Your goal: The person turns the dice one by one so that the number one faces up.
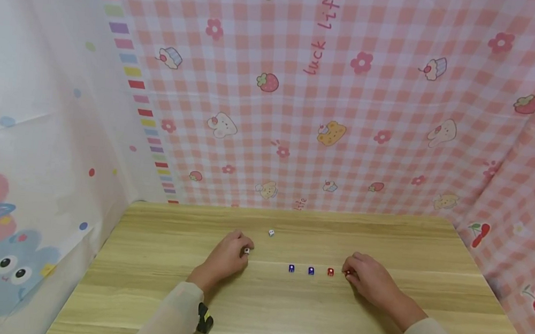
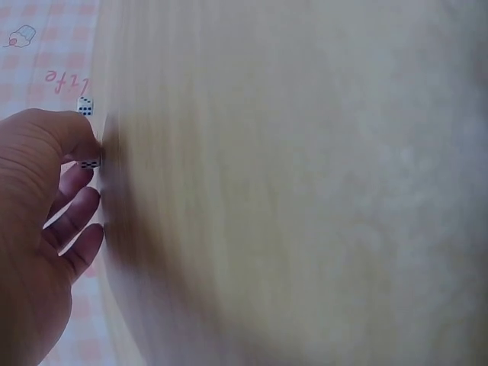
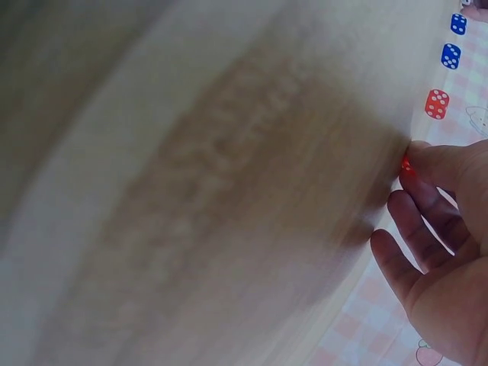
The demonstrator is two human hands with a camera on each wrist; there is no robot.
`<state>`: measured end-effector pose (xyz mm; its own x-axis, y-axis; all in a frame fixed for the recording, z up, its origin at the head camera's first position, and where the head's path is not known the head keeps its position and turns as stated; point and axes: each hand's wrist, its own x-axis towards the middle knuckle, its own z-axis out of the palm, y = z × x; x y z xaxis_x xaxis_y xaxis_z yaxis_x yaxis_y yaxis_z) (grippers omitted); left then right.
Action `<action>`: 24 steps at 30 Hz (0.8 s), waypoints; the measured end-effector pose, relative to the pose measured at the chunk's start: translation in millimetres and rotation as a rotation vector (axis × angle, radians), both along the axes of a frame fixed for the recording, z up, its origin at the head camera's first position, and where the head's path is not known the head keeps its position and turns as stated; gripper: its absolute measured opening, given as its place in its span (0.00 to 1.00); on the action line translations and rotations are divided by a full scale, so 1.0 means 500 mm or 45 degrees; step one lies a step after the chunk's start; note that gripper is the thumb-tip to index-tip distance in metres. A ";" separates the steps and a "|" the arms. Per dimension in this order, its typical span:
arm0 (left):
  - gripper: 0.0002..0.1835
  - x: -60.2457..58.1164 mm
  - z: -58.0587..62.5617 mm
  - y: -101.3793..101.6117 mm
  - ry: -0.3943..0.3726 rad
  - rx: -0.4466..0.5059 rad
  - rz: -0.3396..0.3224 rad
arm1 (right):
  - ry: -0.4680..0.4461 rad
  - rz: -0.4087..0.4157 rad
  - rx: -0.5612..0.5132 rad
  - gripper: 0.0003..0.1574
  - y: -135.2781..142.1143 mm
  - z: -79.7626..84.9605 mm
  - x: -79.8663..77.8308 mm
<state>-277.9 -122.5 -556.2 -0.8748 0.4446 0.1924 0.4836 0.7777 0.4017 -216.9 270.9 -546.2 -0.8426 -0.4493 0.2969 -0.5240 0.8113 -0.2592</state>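
My left hand point(image 1: 229, 256) pinches a white die point(image 1: 247, 251) between thumb and finger, low at the tabletop. Farther back, a second white die point(image 1: 271, 233) lies by itself. At the right, my right hand point(image 1: 372, 280) grips a red die point(image 3: 406, 165), mostly hidden by the thumb and fingertip. Left of that hand, a row on the wood holds another red die point(image 1: 330, 272), a blue die point(image 1: 311, 270) and a second blue die point(image 1: 291, 268), with small gaps between them. In the left wrist view the held die shows black pips beneath the thumb.
The wooden table point(image 1: 253, 316) meets a pink checked cloth point(image 1: 273, 108) along its back edge. A white patterned cloth point(image 1: 48, 130) hangs at the left, and a cherry-print cloth point(image 1: 533, 225) at the right. Dark straps point(image 1: 205, 319) sit near the sleeves' cuffs.
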 end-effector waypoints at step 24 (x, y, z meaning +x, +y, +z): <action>0.03 0.021 0.012 0.039 -0.009 0.000 -0.081 | 0.005 0.010 0.001 0.13 -0.001 0.000 -0.001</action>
